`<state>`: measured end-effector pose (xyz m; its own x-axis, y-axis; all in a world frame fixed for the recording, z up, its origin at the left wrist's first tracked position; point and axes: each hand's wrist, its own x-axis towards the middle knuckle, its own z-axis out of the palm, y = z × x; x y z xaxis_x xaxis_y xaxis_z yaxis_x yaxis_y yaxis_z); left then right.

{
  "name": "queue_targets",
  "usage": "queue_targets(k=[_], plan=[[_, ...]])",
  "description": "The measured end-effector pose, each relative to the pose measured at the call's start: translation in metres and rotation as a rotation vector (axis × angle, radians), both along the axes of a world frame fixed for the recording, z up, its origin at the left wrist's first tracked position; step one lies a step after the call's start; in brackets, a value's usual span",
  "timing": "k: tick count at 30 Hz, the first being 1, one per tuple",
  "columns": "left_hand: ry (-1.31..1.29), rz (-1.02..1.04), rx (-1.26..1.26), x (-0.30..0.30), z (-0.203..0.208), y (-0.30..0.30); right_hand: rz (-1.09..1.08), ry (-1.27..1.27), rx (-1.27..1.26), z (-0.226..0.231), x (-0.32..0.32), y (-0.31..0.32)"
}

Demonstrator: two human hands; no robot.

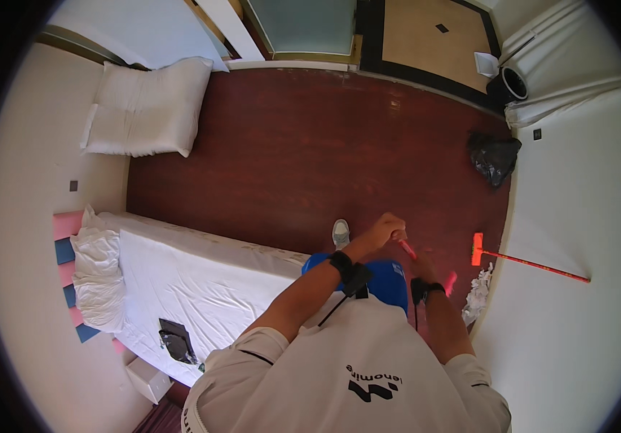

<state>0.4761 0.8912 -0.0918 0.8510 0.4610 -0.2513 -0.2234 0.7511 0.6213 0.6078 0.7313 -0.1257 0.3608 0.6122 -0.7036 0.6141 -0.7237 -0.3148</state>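
My left hand (388, 229) is closed around the upper end of a pink stick (407, 250) in front of my body. The stick slants down to my right hand (424, 268), which looks wrapped round it lower down, though its fingers are partly blurred. Just past my right wrist a bright pink piece (450, 281) shows, smeared; I cannot tell whether it belongs to the stick. Both wrists wear black straps.
A bed with a white sheet (202, 274) stands at left. Pillows (148, 108) lie beyond it. Along the right wall are an orange long-handled floor tool (477, 249), a black plastic bag (494, 157), crumpled white material (477, 296) and a black bin (507, 86). The floor (289, 151) is dark red.
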Motion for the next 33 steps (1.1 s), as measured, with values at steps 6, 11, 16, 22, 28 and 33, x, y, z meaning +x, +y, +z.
queue_targets(k=[6,11,16,22,28,33], plan=[[0.067,-0.228,0.824,0.013,0.1,0.046,-0.309,0.418,1.043,-0.097,0.009,0.073],[0.233,-0.144,1.325,-0.027,0.145,0.076,0.056,0.448,1.179,0.004,-0.052,0.252],[0.183,-0.011,1.441,-0.019,0.139,0.123,0.125,0.451,1.11,0.017,-0.054,0.318],[0.201,-0.013,0.903,-0.002,0.055,0.212,0.149,0.27,0.634,-0.047,0.008,0.303],[0.08,0.021,0.453,0.021,0.022,0.283,0.132,-0.073,0.317,-0.098,0.039,0.327],[0.282,0.137,0.558,0.011,-0.007,0.299,0.329,0.264,0.196,-0.119,0.059,0.352]])
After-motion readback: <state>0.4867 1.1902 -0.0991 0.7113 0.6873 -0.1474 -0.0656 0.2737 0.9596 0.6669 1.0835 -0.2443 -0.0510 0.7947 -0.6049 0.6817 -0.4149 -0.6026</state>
